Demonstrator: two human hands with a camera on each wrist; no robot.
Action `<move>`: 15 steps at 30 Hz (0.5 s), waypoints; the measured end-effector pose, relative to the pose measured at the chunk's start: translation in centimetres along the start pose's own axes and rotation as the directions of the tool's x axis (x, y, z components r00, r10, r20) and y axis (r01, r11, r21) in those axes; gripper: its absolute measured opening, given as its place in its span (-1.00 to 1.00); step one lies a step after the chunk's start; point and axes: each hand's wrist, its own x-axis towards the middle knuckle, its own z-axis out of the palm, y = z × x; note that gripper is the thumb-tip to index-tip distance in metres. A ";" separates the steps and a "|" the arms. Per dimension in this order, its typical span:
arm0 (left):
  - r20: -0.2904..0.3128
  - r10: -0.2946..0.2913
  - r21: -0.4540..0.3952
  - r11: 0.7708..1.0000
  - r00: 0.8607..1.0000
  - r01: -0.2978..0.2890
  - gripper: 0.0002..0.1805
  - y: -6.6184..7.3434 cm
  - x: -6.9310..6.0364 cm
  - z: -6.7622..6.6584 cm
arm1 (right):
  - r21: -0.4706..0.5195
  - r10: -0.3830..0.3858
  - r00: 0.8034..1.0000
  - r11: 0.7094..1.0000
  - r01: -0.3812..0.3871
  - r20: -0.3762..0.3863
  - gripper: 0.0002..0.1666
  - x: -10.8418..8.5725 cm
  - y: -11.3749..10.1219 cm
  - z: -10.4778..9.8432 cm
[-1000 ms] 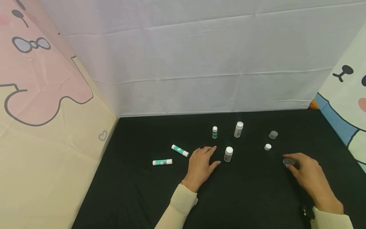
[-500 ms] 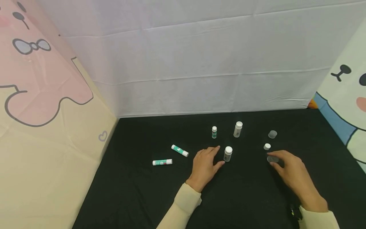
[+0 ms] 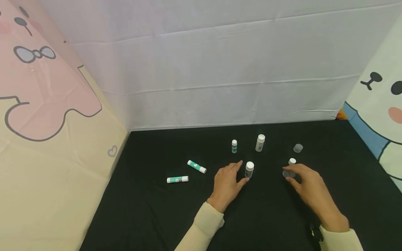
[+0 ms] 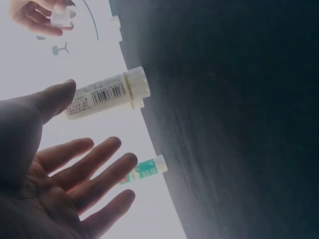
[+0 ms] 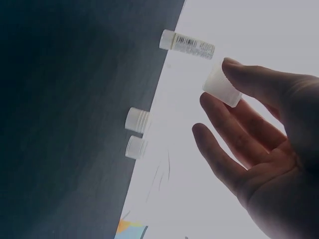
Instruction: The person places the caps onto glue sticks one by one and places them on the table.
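My left hand (image 3: 227, 183) lies beside a white upright glue stick (image 3: 249, 169), thumb and forefinger spread on its near side. In the left wrist view the thumb overlaps the end of this barcoded glue stick; whether it touches is unclear. Between thumb and fingers, my right hand (image 3: 309, 184) pinches a translucent cap (image 5: 222, 85), held above the table. Just beyond that hand, partly covered in the head view, stands a small white cap (image 3: 292, 161). Another translucent cap (image 3: 298, 148) is farther back.
Behind the left hand stand a small green-and-white glue stick (image 3: 234, 146) and a larger white one (image 3: 260, 143). Two green-and-white glue sticks lie to the left, one nearer (image 3: 177, 179), one farther (image 3: 196, 166). White cloth (image 3: 194, 69) hangs behind the black tabletop (image 3: 150, 150).
My right hand has moved left with the pinched translucent cap, coming in front of the small white cap. My left hand has shifted slightly right, closer to the upright glue stick.
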 end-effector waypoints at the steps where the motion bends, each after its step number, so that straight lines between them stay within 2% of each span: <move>1: 0.001 -0.009 -0.006 1.000 1.000 0.009 -0.33 0.1 0.0 0.0 | 0.000 -0.008 1.000 1.000 0.008 -0.002 -0.56 0.1 -0.2 0.0; 15: 0.006 -0.083 -0.062 0.995 0.997 0.083 -0.39 1.5 0.6 0.6 | 0.031 -0.062 0.998 0.998 0.062 0.003 -0.54 0.4 -1.8 0.7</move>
